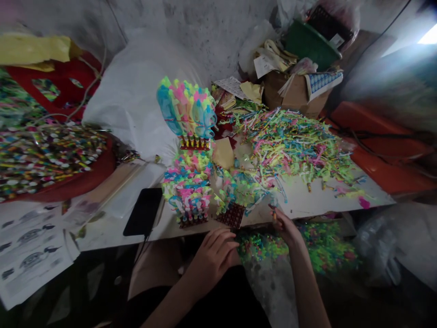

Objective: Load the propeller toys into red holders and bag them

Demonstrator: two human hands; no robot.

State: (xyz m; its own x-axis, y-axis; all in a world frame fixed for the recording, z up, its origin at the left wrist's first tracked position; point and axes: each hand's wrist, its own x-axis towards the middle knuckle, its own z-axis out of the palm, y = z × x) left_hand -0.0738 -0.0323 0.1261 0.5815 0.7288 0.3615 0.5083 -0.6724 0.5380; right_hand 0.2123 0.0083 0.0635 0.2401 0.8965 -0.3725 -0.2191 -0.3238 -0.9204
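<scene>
My left hand [216,251] is by the table's front edge, fingers stretched out and loosely curved, with nothing visible in them. Just beyond its fingertips a dark red perforated card [232,216] lies at the edge, with bright plastic pieces along its far side. My right hand [286,227] pinches a small brown-and-yellow stick [274,214] in front of the table edge, right of the card. Left of the card, a block of bright plastic pieces [188,191] stands in a dark red holder. Behind it a tied bundle of blue, pink and yellow pieces [187,109] stands in another red holder.
A loose heap of colourful sticks [290,146] covers the table's right side. A black phone [142,212] with a cable lies at the left. Beyond it is a red basin [99,175] of small parts. Printed sheets [32,250] hang over the left edge.
</scene>
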